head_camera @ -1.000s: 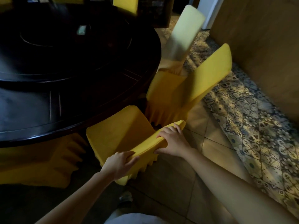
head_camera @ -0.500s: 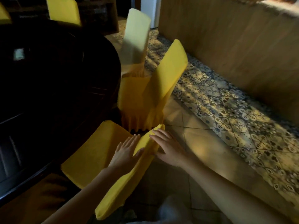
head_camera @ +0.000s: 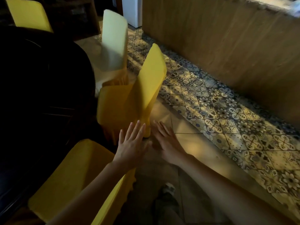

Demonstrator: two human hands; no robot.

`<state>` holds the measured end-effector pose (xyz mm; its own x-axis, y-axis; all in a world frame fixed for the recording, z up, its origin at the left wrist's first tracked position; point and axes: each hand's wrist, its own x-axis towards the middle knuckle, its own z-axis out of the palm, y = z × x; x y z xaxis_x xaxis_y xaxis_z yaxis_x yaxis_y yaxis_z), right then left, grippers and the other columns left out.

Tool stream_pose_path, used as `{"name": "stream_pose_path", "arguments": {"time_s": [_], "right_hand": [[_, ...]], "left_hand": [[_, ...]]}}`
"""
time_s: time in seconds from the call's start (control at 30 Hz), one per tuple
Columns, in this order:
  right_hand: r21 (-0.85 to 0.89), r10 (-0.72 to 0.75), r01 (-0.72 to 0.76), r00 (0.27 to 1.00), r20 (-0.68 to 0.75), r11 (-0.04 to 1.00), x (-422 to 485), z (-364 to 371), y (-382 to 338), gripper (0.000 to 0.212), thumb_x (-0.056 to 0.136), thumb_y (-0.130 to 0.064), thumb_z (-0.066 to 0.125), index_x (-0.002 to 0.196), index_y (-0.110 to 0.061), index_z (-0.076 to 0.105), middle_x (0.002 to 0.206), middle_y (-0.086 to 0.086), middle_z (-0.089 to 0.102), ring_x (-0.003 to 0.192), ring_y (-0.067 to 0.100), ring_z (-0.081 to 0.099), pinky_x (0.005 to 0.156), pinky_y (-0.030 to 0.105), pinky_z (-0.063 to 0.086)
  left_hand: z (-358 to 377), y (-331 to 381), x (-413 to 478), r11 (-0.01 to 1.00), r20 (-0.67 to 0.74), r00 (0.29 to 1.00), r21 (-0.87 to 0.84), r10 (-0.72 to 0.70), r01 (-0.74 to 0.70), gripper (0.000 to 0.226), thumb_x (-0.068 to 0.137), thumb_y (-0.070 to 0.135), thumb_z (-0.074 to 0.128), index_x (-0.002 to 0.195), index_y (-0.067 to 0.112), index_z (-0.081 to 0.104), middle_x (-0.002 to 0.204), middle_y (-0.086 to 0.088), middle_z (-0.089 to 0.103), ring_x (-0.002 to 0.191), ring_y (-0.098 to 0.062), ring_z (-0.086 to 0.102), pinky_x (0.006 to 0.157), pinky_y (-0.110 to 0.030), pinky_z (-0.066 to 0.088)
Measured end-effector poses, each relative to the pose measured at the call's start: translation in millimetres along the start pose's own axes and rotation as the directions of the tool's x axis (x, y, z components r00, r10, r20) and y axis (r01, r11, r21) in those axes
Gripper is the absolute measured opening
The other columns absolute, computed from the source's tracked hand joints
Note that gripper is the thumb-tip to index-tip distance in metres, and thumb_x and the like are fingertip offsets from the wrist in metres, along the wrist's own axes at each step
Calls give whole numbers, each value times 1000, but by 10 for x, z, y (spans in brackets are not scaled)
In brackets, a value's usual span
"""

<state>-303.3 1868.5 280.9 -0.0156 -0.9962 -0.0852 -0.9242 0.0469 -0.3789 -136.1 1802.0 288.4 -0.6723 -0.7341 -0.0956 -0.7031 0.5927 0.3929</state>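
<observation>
The left hand [head_camera: 131, 143] and the right hand [head_camera: 167, 142] are both spread flat with straight fingers, gripping nothing. The yellow-covered chair [head_camera: 151, 78] stands just ahead by the dark table [head_camera: 40, 95], its back's lower corner between the fingertips. Contact cannot be told.

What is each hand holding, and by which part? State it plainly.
Nothing is held. The left hand and right hand are both open, fingers straight, stretched toward the yellow-covered chair ahead; neither grips it.
</observation>
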Motion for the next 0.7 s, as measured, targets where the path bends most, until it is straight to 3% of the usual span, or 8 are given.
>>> {"name": "stream_pose_path", "arguments": {"time_s": [0.17, 0.33, 0.5, 0.7], "right_hand": [[-25, 24, -25, 999, -37, 999, 336, -469, 703, 73, 89, -59, 23, 151, -24, 3, 158, -5, -13, 143, 14, -17, 117, 45, -3], [-62, 16, -21, 997, -76, 998, 543, -731, 1518, 71, 95, -47, 42, 150, -26, 3, 156, -10, -17, 140, 10, -23, 117, 44, -4], [-57, 46, -49, 997, -59, 997, 723, -967, 2126, 72, 95, -52, 38, 150, -27, 0, 158, -6, -15, 138, 8, -24, 117, 46, -3], [-55, 33, -38, 996, -81, 998, 1117, -1176, 2491, 71, 93, -57, 32, 150, -28, 0, 159, -5, -12, 144, 15, -16, 116, 46, -1]], "left_hand": [[62, 356, 847, 999, -46, 998, 40, -30, 32, 72, 76, 75, -1, 136, 42, -23, 148, 14, -27, 133, -10, -34, 110, -44, -20], [250, 694, 1624, 1000, -70, 997, 8, -21, 21, 71, 73, 79, -11, 133, 47, -29, 150, 15, -26, 132, -6, -38, 109, -43, -19], [300, 1062, 2135, 999, -62, 998, 25, -21, 22, 70, 74, 76, -6, 132, 45, -30, 144, 17, -36, 128, -5, -42, 107, -42, -23], [93, 1164, 2612, 997, -63, 996, 34, -65, 67, 71, 87, 65, 15, 145, 35, -13, 149, 12, -29, 134, -9, -34, 107, -43, -21]]}}
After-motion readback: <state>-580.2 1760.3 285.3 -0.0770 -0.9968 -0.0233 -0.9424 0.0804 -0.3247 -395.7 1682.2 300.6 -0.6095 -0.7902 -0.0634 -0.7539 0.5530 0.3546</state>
